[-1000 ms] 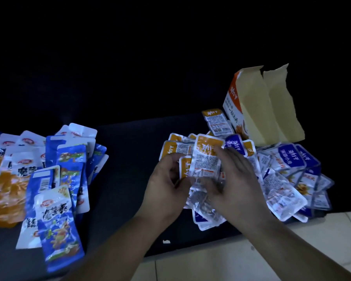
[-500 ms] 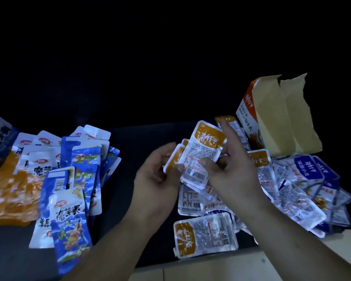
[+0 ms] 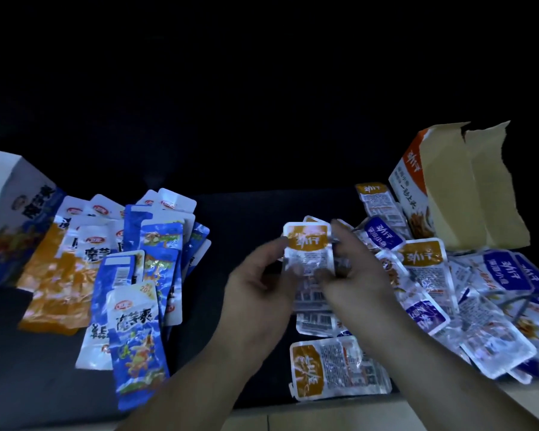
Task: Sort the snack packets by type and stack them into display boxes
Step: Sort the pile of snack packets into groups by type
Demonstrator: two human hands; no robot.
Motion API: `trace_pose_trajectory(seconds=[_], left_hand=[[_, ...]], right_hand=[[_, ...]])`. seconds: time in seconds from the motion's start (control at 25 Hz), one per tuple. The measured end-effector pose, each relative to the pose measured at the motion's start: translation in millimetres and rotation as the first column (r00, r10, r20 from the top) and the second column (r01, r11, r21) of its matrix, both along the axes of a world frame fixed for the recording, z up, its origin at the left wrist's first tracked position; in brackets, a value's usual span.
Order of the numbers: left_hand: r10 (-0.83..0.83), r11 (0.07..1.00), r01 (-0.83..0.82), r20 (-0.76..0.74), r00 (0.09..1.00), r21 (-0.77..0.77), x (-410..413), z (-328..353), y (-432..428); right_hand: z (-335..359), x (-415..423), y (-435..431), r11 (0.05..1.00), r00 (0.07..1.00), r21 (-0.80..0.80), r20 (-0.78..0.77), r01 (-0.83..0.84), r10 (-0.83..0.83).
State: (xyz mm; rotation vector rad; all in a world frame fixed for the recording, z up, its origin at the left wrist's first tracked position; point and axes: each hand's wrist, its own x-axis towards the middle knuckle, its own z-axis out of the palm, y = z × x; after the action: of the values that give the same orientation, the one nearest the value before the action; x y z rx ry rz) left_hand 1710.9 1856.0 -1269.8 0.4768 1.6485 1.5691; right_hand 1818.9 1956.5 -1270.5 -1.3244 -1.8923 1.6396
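**Both hands on one orange packet**

Head view: the left hand [image 3: 259,287] and right hand [image 3: 358,275] pinch one orange-label packet [image 3: 307,247] between curled fingers, above the middle of the dark surface [image 3: 240,213]. There are two boxes. A torn orange box [image 3: 448,194] stands at the far right, its contents hidden. A blue-white box [image 3: 13,200] sits at the left edge. The long pouches [image 3: 131,275] on the left and the small packets [image 3: 479,306] on the right overlap too much to count.

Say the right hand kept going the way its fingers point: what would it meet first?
The right hand points up and leftward, at the orange-labelled packet it pinches. Past that comes probably the left hand, gripping the packet's other edge. Motion blur makes depth uncertain.
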Motion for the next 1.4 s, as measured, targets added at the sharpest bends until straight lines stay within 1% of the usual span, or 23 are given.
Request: trace_pose_trajectory(seconds=[0.04,0.08,0.16,0.2,0.28,0.32,0.36,0.44,0.48,0.52,0.6,0.64,0.68,0.8,0.84,0.88,0.92,0.96,1.08,1.12,1.2,1.28,1.4], left_hand=[[-0.038,0.999,0.038,-0.006,0.999,-0.02,0.7,-3.4,-4.9],[-0.018,0.999,0.019,0.008,1.0,-0.041,-3.7,-5.2,-8.9],[0.088,0.991,-0.091,-0.034,0.996,-0.096,-24.4,-11.1,-13.4],[0.125,0.983,-0.136,-0.09,0.988,-0.122,-37.2,-12.4,-12.8],[0.173,0.967,-0.203,-0.187,0.967,-0.151,-63.9,-16.0,-7.3],[0.173,0.963,-0.216,-0.24,0.955,-0.163,-73.4,-18.1,-2.9],[0.149,0.961,-0.21,-0.301,0.942,-0.181,-82.6,-22.8,2.2],[0.011,0.952,-0.133,-0.405,0.914,-0.275,-94.0,-32.6,10.1],[-0.067,0.936,-0.102,-0.455,0.888,-0.337,-95.5,-35.6,10.4],[-0.128,0.919,-0.106,-0.542,0.831,-0.38,-94.8,-38.9,7.2],[-0.185,0.922,-0.149,-0.744,0.642,-0.358,-87.2,-43.5,-4.1],[-0.188,0.933,-0.142,-0.786,0.589,-0.33,-79.9,-44.8,-10.1],[-0.181,0.947,-0.112,-0.787,0.589,-0.301,-72.5,-46.3,-14.9],[-0.12,0.978,-0.048,-0.738,0.664,-0.202,-43.7,-42.8,-19.8],[-0.07,0.987,-0.047,-0.671,0.738,-0.154,-34.2,-38.3,-16.4],[-0.025,0.993,-0.04,-0.54,0.841,-0.108,-24.2,-29.6,-12.0],[0.002,0.996,-0.037,-0.407,0.913,-0.078,-17.3,-20.7,-7.7],[0.018,0.997,-0.04,-0.338,0.941,-0.059,-14.8,-13.8,-4.9],[0.076,0.979,-0.154,-0.468,0.881,-0.13,-30.3,-11.7,-8.4],[0.082,0.967,-0.19,-0.503,0.86,-0.169,-39.0,-15.3,-14.5],[0.048,0.94,-0.221,-0.539,0.841,-0.261,-52.9,-24.3,-27.2],[0.013,0.919,-0.23,-0.559,0.829,-0.319,-60.8,-30.0,-33.1],[0.023,0.934,-0.186,-0.47,0.883,-0.304,-64.2,-33.8,-31.9]], right_hand=[[-1.1,-4.0,-1.9,1.0,1.0,-0.004,0.005,-0.018,0.018],[-2.0,-6.9,-2.2,0.998,0.998,0.001,0.005,-0.055,0.055],[0.9,-9.3,-1.9,0.988,0.991,0.075,0.027,-0.136,0.134],[1.3,-8.2,1.4,0.963,0.986,0.216,0.091,-0.16,0.143],[-8.7,-2.7,13.6,0.817,0.943,0.517,0.321,-0.257,0.093],[-13.5,-0.2,18.6,0.755,0.899,0.565,0.431,-0.334,0.075],[-17.9,2.5,22.4,0.731,0.854,0.552,0.515,-0.401,0.08],[-24.3,7.7,28.3,0.732,0.78,0.479,0.615,-0.485,0.115],[-27.1,10.1,30.1,0.724,0.762,0.472,0.637,-0.503,0.115],[-28.9,12.1,30.7,0.718,0.76,0.48,0.641,-0.504,0.105],[-29.0,11.3,32.3,0.727,0.799,0.522,0.598,-0.447,0.062],[-28.8,9.7,33.1,0.726,0.825,0.549,0.563,-0.414,0.045],[-27.5,9.0,33.8,0.71,0.85,0.59,0.527,-0.384,0.021],[-10.8,8.1,36.4,0.587,0.908,0.761,0.407,-0.276,-0.101],[-1.9,4.7,33.3,0.573,0.916,0.781,0.381,-0.247,-0.124],[4.5,-0.5,27.9,0.58,0.922,0.783,0.365,-0.227,-0.132],[9.0,-6.4,19.0,0.605,0.922,0.765,0.366,-0.221,-0.127],[9.1,-12.1,9.0,0.636,0.922,0.738,0.373,-0.226,-0.105],[-2.0,-25.0,-4.9,0.808,0.944,0.571,0.324,-0.147,-0.057],[-7.3,-29.8,-4.9,0.838,0.952,0.534,0.298,-0.109,-0.066],[-15.9,-44.0,-5.2,0.837,0.962,0.542,0.262,-0.075,-0.083],[-19.4,-66.2,-11.2,0.808,0.963,0.581,0.261,-0.101,-0.067],[-30.1,-84.8,-27.5,0.798,0.906,0.539,0.422,-0.27,0.022]])
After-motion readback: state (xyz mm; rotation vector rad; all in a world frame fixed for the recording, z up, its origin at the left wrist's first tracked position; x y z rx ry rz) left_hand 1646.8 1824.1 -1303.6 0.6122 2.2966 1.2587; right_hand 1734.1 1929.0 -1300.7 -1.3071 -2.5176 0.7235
